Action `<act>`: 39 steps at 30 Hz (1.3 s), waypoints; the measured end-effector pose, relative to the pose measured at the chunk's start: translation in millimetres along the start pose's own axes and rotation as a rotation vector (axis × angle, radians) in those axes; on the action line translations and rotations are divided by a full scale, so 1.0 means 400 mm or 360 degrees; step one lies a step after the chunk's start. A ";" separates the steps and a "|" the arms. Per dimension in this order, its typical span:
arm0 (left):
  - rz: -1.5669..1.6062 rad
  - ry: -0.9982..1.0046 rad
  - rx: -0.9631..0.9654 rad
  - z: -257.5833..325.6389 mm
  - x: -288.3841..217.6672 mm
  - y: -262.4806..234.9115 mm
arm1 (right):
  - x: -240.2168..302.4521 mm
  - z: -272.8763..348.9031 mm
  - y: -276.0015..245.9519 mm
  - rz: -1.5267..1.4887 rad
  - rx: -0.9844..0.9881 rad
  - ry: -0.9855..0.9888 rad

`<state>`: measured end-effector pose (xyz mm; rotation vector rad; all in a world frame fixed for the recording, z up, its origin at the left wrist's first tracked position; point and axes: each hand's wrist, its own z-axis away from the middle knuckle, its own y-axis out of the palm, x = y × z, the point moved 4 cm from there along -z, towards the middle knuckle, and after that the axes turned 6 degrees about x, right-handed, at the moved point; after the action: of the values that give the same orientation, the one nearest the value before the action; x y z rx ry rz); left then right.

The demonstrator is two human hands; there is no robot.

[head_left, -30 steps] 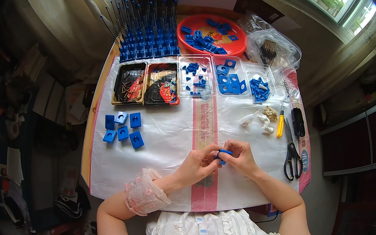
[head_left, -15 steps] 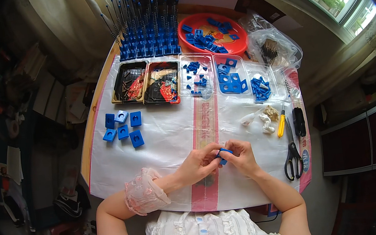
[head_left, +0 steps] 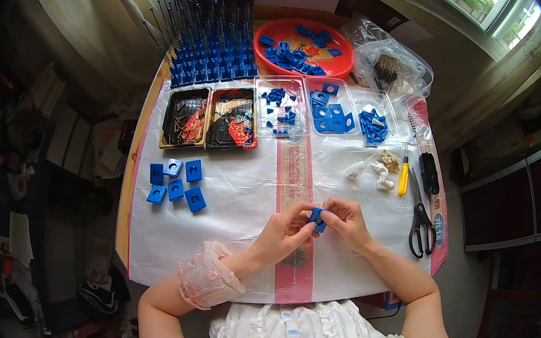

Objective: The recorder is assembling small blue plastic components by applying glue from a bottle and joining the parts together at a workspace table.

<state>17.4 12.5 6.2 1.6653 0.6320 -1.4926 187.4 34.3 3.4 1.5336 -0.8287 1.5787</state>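
Observation:
Over the front middle of the table, my left hand (head_left: 285,233) and my right hand (head_left: 348,220) meet at a small blue plastic block (head_left: 318,219). The fingertips of both hands pinch it from either side. Its face, with what looks like a hole, shows between the fingers; the rest is covered. To the left, several similar blue blocks with round holes (head_left: 176,190) lie loosely grouped on the white sheet (head_left: 220,202).
Across the back stand assembled blue pieces with springs (head_left: 214,64), a red basin of blue parts (head_left: 342,62), black trays (head_left: 164,141) and clear boxes (head_left: 266,132). At right lie crumpled white material (head_left: 383,175), a yellow-handled tool (head_left: 404,178), scissors (head_left: 421,228) and a black object (head_left: 428,174).
The blue block has turned between my fingers, so more of its face shows. Both hands have shifted slightly away from me. The table's other things stay put.

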 end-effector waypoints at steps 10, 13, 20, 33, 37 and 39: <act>-0.0074 0.0047 -0.0016 -0.008 0.007 -0.006 | 0.005 -0.003 0.006 0.0001 0.0020 0.0030; -0.0065 0.0052 -0.0032 -0.009 0.010 -0.008 | 0.004 -0.003 0.008 0.0014 0.0027 0.0034; -0.0055 -0.0064 0.0040 -0.008 0.006 -0.011 | 0.004 -0.001 0.007 0.0030 0.0051 0.0042; -0.0009 0.0048 -0.0018 -0.010 0.014 -0.010 | -0.002 -0.002 0.006 0.0040 0.0047 0.0058; -0.0010 0.0014 -0.0012 -0.008 0.007 -0.010 | -0.001 -0.003 0.007 0.0066 0.0034 0.0074; -0.0008 0.0008 0.0001 -0.008 0.005 -0.011 | 0.006 -0.004 0.010 0.0053 0.0024 0.0081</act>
<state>16.3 17.2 3.1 1.6692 0.6392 -1.4930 183.3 33.8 5.8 1.4905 -0.8198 1.6450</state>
